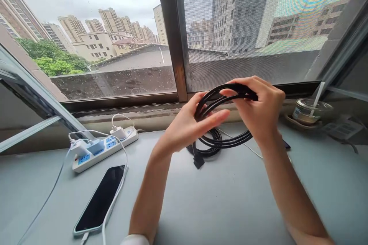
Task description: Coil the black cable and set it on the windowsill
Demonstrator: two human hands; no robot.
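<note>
A coiled black cable [230,144] is held up above the table in both hands. My right hand [258,101] grips the bundled loops at the upper right, its thumb passing through the coil. Around the left side of the coil is my left hand [192,122], fingers behind the loops and thumb stretched out in front. A black flat plug [198,161] hangs or lies just below my left hand. Behind the held loops, more coiled black cable [211,152] shows on the table; whether it is the same cable I cannot tell.
To the left, a white power strip [107,151] carries several plugs and white cords. A phone [100,199] lies nearer, with a charging cable across its edge. At the right back stands a lidded cup with a straw [312,111]. A window frame [179,72] rises behind the table.
</note>
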